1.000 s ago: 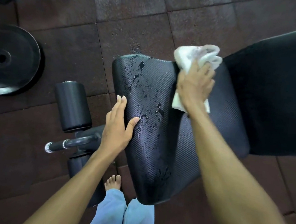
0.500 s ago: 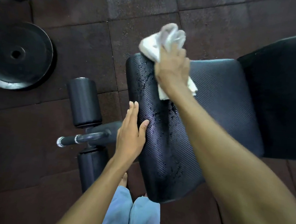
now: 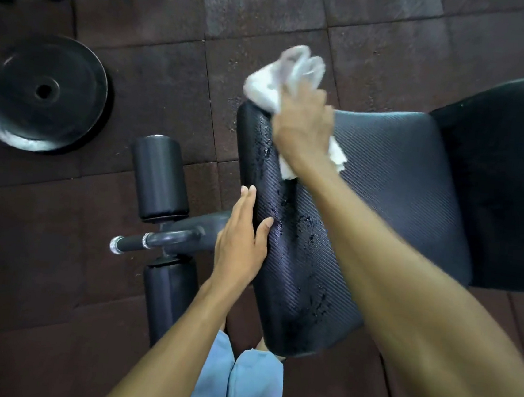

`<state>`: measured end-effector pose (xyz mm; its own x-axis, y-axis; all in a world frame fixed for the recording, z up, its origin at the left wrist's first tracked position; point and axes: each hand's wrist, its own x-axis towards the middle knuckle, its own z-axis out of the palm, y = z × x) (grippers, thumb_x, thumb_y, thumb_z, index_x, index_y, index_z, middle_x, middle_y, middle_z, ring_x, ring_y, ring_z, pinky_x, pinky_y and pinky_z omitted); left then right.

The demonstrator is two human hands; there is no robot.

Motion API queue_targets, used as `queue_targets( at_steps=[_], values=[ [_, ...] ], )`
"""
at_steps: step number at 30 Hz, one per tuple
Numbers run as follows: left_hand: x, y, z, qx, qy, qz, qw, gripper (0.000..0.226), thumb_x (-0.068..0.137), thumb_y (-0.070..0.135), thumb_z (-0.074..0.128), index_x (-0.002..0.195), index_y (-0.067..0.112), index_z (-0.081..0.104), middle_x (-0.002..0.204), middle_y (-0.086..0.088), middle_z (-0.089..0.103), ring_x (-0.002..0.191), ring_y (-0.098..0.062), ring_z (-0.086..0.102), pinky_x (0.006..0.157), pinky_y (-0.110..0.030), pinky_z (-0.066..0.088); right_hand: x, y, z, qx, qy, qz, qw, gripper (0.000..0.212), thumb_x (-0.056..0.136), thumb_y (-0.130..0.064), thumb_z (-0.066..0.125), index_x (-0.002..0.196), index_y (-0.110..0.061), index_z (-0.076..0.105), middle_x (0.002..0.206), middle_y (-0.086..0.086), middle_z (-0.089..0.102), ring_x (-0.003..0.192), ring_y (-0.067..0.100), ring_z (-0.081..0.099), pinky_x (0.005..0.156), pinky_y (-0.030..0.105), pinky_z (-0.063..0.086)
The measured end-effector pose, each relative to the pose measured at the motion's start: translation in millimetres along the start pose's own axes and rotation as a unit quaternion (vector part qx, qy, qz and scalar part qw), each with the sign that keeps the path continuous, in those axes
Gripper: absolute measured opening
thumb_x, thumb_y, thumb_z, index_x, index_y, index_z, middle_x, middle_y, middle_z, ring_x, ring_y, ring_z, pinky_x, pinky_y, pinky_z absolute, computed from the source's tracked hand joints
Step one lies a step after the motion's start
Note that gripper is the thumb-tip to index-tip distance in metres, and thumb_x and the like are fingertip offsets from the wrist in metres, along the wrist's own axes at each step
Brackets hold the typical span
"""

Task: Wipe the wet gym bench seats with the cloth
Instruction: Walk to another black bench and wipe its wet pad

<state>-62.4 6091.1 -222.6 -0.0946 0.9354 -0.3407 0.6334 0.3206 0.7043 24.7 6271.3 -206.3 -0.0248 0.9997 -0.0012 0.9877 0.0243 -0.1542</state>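
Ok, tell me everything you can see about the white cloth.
The white cloth is bunched and crumpled, soft like a rag. The right hand grips it and presses it on the far left corner of the black textured bench seat. One end sticks out past the fingers, motion-blurred; another shows beneath the wrist. Water droplets lie beside it.

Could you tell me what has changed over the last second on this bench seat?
The right hand, gripping the white cloth, swept from the seat's backrest end to its far front corner. The left hand stayed flat on the seat's near-left edge. Droplets still cover the front strip.
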Motion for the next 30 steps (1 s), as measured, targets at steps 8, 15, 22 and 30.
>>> queue_targets(
  at_steps=[8, 15, 22, 30],
  values=[
    [-17, -5, 4, -0.051, 0.01, -0.009, 0.999, 0.057, 0.097, 0.03, 0.046, 0.148, 0.021, 0.023, 0.157, 0.005, 0.023, 0.143, -0.009, 0.024, 0.105, -0.014, 0.019, -56, 82, -11, -0.044, -0.064, -0.106, 0.991, 0.052, 0.093, -0.034, 0.051, 0.143, -0.024, 0.042, 0.132, 0.021, 0.047, 0.102, 0.041, 0.046, 0.078, 0.047, 0.039],
    [-23, -11, 8, -0.087, 0.017, -0.002, 0.996, 0.056, 0.096, 0.028, 0.047, 0.147, 0.018, 0.026, 0.156, 0.003, 0.025, 0.142, -0.007, 0.023, 0.104, -0.001, 0.013, -16, -1, -1, -0.044, -0.02, -0.048, 0.998, 0.061, 0.091, -0.027, 0.048, 0.149, -0.025, 0.028, 0.137, 0.013, 0.042, 0.108, 0.035, 0.045, 0.083, 0.043, 0.037],
    [-48, -14, 13, -0.122, -0.002, -0.036, 0.992, 0.058, 0.096, 0.029, 0.047, 0.148, 0.024, 0.022, 0.149, 0.022, 0.015, 0.143, 0.0, 0.015, 0.105, -0.001, 0.01, -93, 76, -11, -0.059, -0.04, -0.237, 0.969, 0.051, 0.08, -0.037, 0.045, 0.126, -0.022, 0.061, 0.11, 0.017, 0.061, 0.082, 0.037, 0.053, 0.063, 0.041, 0.041],
    [-55, -19, 19, -0.131, -0.005, -0.04, 0.991, 0.06, 0.097, 0.032, 0.045, 0.149, 0.023, 0.018, 0.151, 0.021, 0.011, 0.139, 0.008, 0.01, 0.106, -0.001, 0.008, -45, 2, 0, -0.067, -0.029, -0.013, 0.997, 0.055, 0.091, -0.023, 0.047, 0.145, -0.021, 0.036, 0.137, 0.015, 0.044, 0.112, 0.036, 0.044, 0.086, 0.043, 0.035]
  ],
)
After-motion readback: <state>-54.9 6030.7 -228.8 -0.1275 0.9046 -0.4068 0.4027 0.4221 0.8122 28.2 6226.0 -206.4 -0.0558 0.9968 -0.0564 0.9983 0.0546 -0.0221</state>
